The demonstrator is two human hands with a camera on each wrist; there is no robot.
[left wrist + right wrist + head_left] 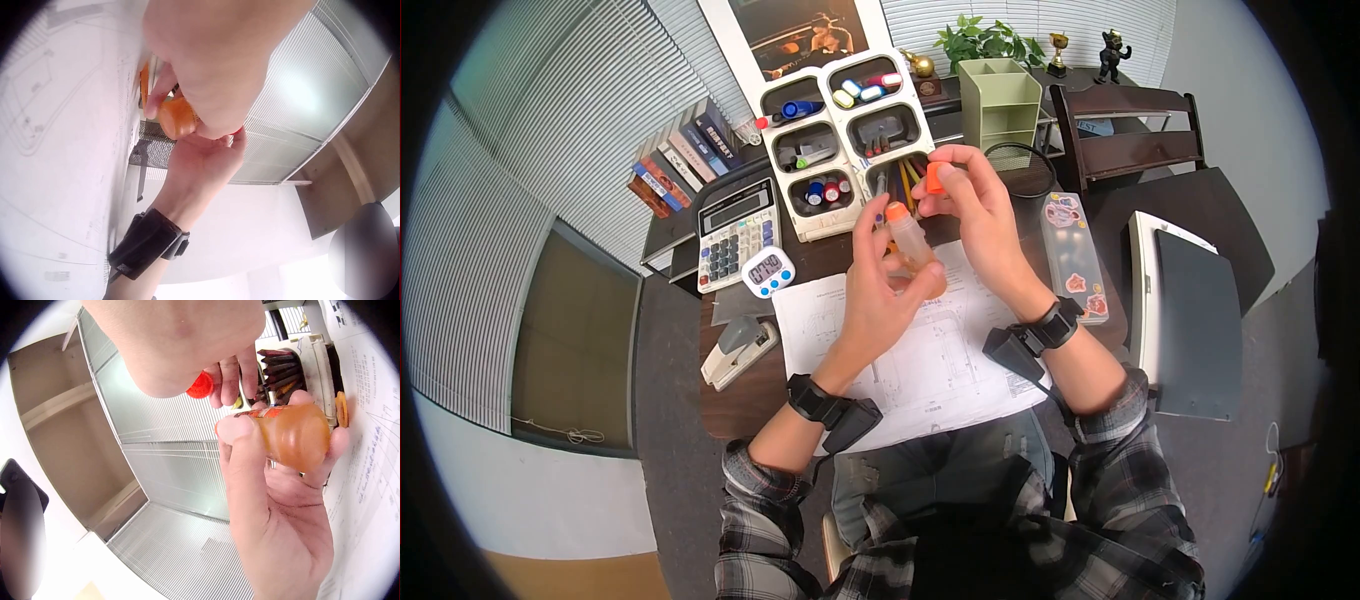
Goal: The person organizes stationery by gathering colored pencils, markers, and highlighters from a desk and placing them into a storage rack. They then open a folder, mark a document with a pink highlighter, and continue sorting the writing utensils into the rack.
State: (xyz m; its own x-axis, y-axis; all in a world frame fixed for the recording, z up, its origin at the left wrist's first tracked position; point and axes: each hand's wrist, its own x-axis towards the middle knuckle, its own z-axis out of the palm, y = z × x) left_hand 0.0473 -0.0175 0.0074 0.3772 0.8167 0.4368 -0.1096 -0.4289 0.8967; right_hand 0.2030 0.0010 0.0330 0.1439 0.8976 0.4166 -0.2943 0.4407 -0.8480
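In the head view, my left hand (875,305) grips a small translucent bottle of liquid glue (911,242), which stands tilted over the papers with its orange applicator tip (897,211) uncovered. Thumb and fingers wrap the bottle's sides; its amber base (303,437) faces the right wrist camera. My right hand (987,220) pinches an orange cap (934,179) between thumb and fingers, up and to the right of the tip and apart from it. From the left wrist, the glue bottle (178,119) shows below my left hand, with my right hand (201,165) beyond it.
Printed drawing sheets (820,345) lie under the hands. A stapler (740,352), timer (768,271) and calculator (738,235) stand left. A white organizer (840,130) with pens is behind; a magnifying glass (1055,172) and a stickered pencil case (1072,255) lie right.
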